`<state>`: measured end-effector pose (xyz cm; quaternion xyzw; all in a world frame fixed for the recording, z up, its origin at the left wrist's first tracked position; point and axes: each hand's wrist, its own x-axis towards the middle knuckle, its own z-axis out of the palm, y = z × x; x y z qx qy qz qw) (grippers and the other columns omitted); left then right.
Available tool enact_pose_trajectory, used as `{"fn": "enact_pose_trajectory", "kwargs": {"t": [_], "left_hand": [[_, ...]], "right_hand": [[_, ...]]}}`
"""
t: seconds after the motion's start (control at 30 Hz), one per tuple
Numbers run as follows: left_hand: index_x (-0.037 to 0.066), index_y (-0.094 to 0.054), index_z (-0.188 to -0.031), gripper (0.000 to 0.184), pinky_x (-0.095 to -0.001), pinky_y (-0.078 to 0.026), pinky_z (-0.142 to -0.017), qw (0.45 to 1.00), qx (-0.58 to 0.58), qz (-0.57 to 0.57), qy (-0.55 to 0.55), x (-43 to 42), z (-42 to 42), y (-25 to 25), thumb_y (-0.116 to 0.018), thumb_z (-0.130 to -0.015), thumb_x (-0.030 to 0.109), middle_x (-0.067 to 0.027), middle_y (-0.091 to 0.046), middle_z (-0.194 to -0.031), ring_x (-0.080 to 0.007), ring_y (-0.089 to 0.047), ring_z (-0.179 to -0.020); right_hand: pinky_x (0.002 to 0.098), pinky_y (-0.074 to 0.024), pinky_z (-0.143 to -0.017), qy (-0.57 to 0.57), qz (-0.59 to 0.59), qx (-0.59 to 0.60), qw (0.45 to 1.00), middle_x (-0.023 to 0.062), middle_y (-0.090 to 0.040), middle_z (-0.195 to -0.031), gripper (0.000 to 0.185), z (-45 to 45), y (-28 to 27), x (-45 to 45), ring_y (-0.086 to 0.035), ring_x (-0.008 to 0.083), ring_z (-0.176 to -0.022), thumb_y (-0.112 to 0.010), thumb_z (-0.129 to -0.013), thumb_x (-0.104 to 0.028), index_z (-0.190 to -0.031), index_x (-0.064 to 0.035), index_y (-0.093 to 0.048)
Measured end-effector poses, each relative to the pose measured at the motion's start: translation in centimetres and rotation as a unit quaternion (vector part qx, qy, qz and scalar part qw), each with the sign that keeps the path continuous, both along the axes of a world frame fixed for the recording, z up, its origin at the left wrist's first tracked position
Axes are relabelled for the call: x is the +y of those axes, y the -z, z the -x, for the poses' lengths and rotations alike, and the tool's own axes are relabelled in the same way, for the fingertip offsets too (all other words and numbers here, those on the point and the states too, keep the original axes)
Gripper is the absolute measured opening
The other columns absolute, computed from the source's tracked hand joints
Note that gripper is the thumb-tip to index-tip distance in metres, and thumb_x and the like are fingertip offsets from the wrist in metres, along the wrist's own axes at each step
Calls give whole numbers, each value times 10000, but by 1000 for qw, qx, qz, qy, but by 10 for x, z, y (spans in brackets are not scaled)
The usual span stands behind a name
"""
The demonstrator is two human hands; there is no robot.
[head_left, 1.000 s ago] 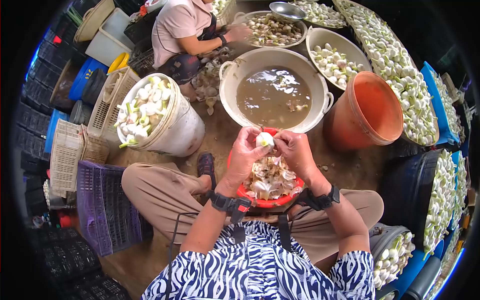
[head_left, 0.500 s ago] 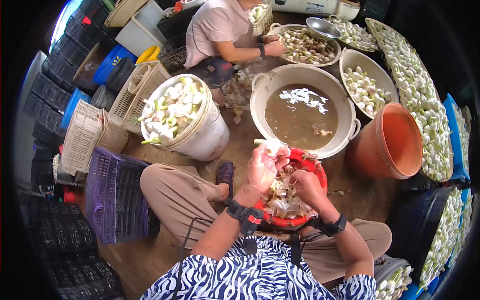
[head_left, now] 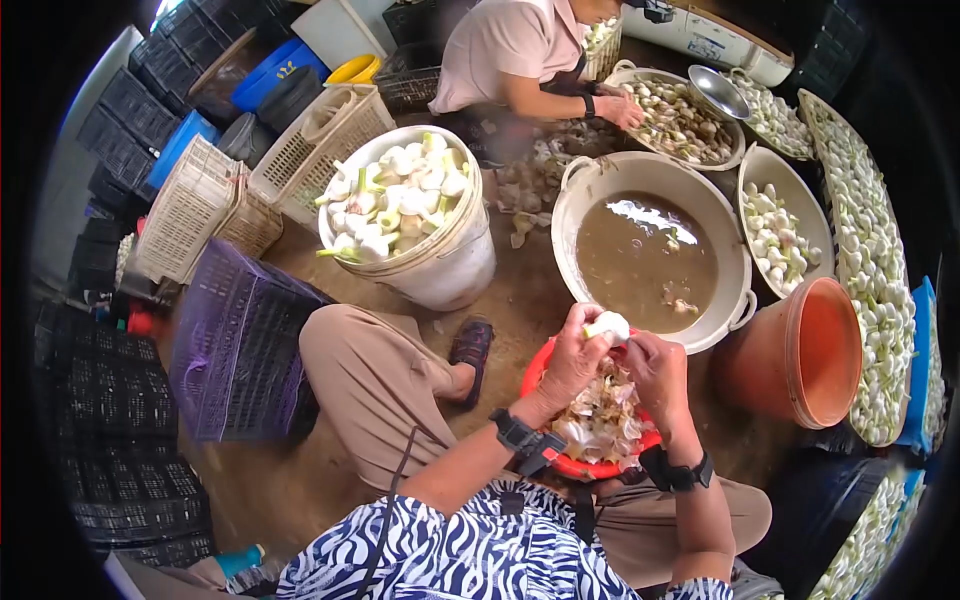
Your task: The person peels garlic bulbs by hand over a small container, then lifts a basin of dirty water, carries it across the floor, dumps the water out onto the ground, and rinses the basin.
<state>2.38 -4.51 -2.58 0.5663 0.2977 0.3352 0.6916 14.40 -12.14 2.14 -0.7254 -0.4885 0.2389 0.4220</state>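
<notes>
White, round garlic bulb (head_left: 608, 325): in the head view it sits right of centre, pinched between the thumb and fingers of my left hand (head_left: 572, 357). My right hand (head_left: 657, 377) curls just beside it; whether those fingertips pinch anything I cannot tell. Below both, a round red plastic basin (head_left: 583, 468) holds pale, papery skins (head_left: 600, 420). Above, a wide off-white tub (head_left: 566, 228) contains murky brown water (head_left: 640, 262).

Open way, left hand (head_left: 572, 362): floor (head_left: 520, 290) strip between white bucket (head_left: 452, 288) and tub (head_left: 563, 240), peelings (head_left: 525, 195) at far end.
Open way, right hand (head_left: 658, 378): narrow gap between red basin (head_left: 585, 468) and orange bucket (head_left: 775, 352).
Obstacles: tub, just beyond red basin; bent left leg (head_left: 370, 390), near left; purple crate (head_left: 240, 340), farther left.
</notes>
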Motion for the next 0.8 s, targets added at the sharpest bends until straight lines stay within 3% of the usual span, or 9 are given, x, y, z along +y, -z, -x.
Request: {"fn": "enact_pose_trajectory", "kwargs": {"t": [0.1, 0.13, 0.23, 0.33, 0.5, 0.6, 0.67, 0.73, 0.8], "left_hand": [[6, -490, -1066, 297, -339, -486, -767, 978, -32, -184, -90, 14, 4, -5, -431, -911, 253, -115, -577, -970, -235, -586, -842], [23, -525, -972, 292, -357, -506, -763, 964, -199, 164, -68, 31, 1, -5, -413, -911, 286, -158, -596, -974, -270, -602, -824], [-32, -496, -1097, 469, -371, -503, -829, 874, -389, 284, -60, 127, 25, -27, -438, -906, 393, -186, -597, -999, -291, -585, -928], [-97, -463, -1154, 562, -390, -459, -916, 821, -484, 271, -138, 206, 59, -27, -500, -883, 394, -241, -549, -1141, -336, -514, -1095], [-9, -492, -1145, 404, -349, -501, -826, 921, -355, 156, -50, 202, 25, 10, -528, -880, 294, -181, -623, -985, -279, -594, -953], [8, -518, -1074, 287, -288, -526, -659, 976, -104, 145, -122, 159, -32, 19, -568, -854, 185, -119, -623, -872, -188, -619, -781], [-2, -526, -1061, 262, -242, -514, -603, 984, -28, 168, -54, 141, -53, 39, -570, -828, 110, -88, -619, -825, -155, -615, -739], [-12, -532, -1101, 295, -220, -498, -570, 980, 104, 167, 13, 130, -69, 66, -557, -840, 123, -77, -603, -835, -130, -599, -708], [9, -528, -1109, 326, -202, -470, -484, 970, 163, 177, 33, 113, -79, 84, -527, -903, 261, -75, -597, -841, -105, -571, -614]], "right_hand": [[422, -450, -548, -23, -23, -49, 998, 191, -576, -640, 160, -6, 19, 15, -592, 345, -599, -547, -774, -161, -728, -32, -631], [442, -450, -577, -27, 40, -94, 994, 203, -584, -672, 193, -19, 38, 19, -582, 375, -628, -525, -790, -199, -731, -48, -630], [452, -468, -649, -47, 190, -121, 973, 193, -614, -742, 241, -73, 79, 38, -588, 380, -698, -519, -805, -252, -728, -53, -633], [457, -482, -700, 29, 148, -199, 968, 185, -633, -799, 178, -170, 147, 58, -606, 368, -784, -529, -797, -194, -777, -56, -638], [432, -492, -754, -166, 406, -258, 861, 208, -623, -978, 292, -252, 257, 83, -605, 371, -888, -478, -755, -42, -1016, -16, -606], [420, -498, -743, -112, 320, -244, 909, 190, -638, -957, 254, -245, 346, 97, -607, 366, -883, -494, -751, -37, -964, -11, -630], [376, -511, -645, -208, 389, -254, 861, 151, -661, -812, 186, -216, 259, 119, -637, 301, -749, -511, -804, -84, -909, -12, -646], [306, -487, -548, -145, 482, 82, 860, 93, -622, -650, 175, -201, 226, 137, -606, 196, -606, -557, -835, -157, -874, -16, -652], [271, -467, -533, -171, 382, 118, 900, 55, -593, -613, 175, -179, 182, 123, -563, 143, -570, -557, -821, -162, -855, -17, -649]]}}
